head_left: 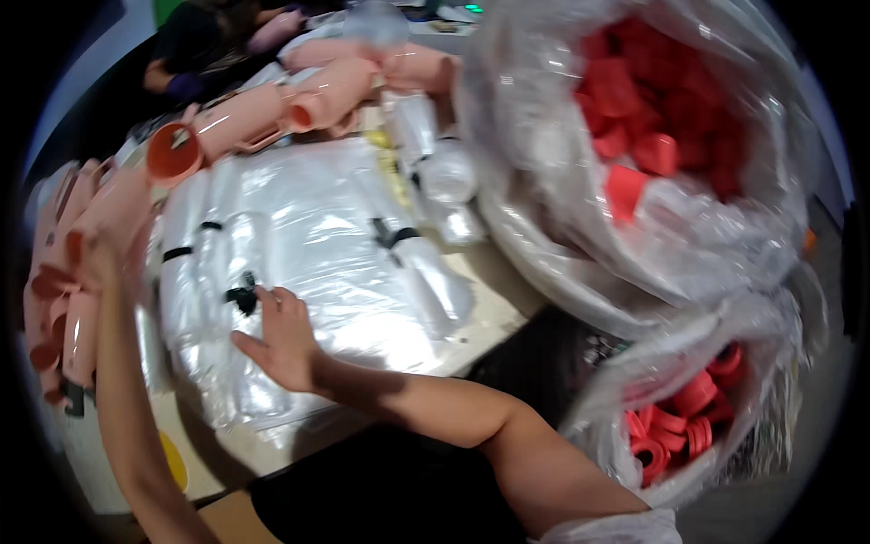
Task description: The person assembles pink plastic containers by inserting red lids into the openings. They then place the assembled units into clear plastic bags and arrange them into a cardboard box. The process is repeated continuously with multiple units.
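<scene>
My left hand [98, 260] is at the pile of pink handled pitchers [118, 204] on the left side of the table. It is blurred, and its fingers are hard to make out against the pitcher there. Above a stack of clear plastic bags [308, 227], my right hand [283, 340] has its fingers spread and holds nothing. Its fingertips are close to a small black tie [242, 297] on a rolled bundle of bags [245, 236]. Another rolled bundle [435, 276] with a black band lies at the stack's right side.
More pink pitchers [245, 118] line the far side of the table [494, 286]. On the right stand a large clear bag [544, 172] of red plastic parts [657, 100] and a smaller bag [603, 422] of red rings and caps [693, 394]. A person [204, 41] sits across the table.
</scene>
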`<action>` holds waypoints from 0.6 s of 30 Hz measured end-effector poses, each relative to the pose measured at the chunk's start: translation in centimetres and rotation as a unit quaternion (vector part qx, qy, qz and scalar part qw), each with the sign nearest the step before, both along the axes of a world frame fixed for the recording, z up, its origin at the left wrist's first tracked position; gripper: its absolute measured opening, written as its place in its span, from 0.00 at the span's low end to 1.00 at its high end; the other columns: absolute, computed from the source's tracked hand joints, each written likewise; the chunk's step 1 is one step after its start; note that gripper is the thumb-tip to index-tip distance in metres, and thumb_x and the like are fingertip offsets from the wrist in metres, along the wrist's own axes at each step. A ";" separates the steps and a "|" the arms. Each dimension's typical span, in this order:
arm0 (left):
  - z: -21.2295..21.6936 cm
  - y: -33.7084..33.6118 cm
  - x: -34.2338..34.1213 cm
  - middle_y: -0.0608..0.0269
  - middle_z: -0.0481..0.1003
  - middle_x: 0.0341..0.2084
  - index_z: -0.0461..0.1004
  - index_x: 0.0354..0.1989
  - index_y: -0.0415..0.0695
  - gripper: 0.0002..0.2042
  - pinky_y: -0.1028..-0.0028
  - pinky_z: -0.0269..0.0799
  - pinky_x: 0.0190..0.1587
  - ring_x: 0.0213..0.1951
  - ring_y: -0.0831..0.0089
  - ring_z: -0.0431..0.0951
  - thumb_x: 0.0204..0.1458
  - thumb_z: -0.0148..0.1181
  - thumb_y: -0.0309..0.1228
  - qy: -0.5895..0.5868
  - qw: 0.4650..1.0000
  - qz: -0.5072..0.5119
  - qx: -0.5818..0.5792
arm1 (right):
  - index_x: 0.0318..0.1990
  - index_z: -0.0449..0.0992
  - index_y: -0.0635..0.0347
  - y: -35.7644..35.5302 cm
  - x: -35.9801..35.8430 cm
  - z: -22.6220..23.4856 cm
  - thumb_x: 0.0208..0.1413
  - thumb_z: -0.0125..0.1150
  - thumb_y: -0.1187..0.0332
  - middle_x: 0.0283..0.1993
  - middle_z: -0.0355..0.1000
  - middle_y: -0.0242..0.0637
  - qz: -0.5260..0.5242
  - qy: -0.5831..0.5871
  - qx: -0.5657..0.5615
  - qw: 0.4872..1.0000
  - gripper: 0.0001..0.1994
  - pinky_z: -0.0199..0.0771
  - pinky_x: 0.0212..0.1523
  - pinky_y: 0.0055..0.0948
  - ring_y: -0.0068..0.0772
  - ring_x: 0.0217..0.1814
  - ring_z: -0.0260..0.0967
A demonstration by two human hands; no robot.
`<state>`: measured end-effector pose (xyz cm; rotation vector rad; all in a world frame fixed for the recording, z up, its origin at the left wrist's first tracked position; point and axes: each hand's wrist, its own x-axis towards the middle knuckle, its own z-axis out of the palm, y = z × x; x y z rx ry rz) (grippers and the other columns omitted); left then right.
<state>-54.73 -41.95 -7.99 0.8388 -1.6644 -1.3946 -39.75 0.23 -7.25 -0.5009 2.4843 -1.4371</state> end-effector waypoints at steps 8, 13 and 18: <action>5.5 18.6 36.4 0.51 0.69 0.62 0.63 0.65 0.34 0.25 0.62 0.62 0.65 0.61 0.62 0.71 0.69 0.43 0.43 0.169 0.972 -0.117 0.114 | 0.70 0.56 0.60 31.4 3.6 13.4 0.56 0.59 0.72 0.71 0.51 0.45 -0.377 0.456 -0.045 0.805 0.34 0.67 0.60 0.36 0.39 0.66 0.59; 1.7 31.6 39.1 0.52 0.74 0.55 0.69 0.57 0.36 0.18 0.61 0.73 0.58 0.56 0.62 0.75 0.68 0.47 0.37 0.159 0.902 -0.184 0.356 | 0.63 0.65 0.66 37.5 1.6 12.1 0.52 0.68 0.69 0.60 0.63 0.49 -0.410 0.389 0.081 0.821 0.31 0.63 0.64 0.41 0.47 0.64 0.61; 3.4 35.0 43.7 0.49 0.75 0.54 0.68 0.57 0.33 0.17 0.62 0.74 0.58 0.55 0.60 0.77 0.69 0.45 0.33 0.167 0.876 -0.205 0.404 | 0.51 0.73 0.68 31.3 9.9 13.2 0.52 0.66 0.77 0.48 0.67 0.38 -0.322 0.386 -0.126 0.856 0.18 0.70 0.53 0.29 0.31 0.52 0.68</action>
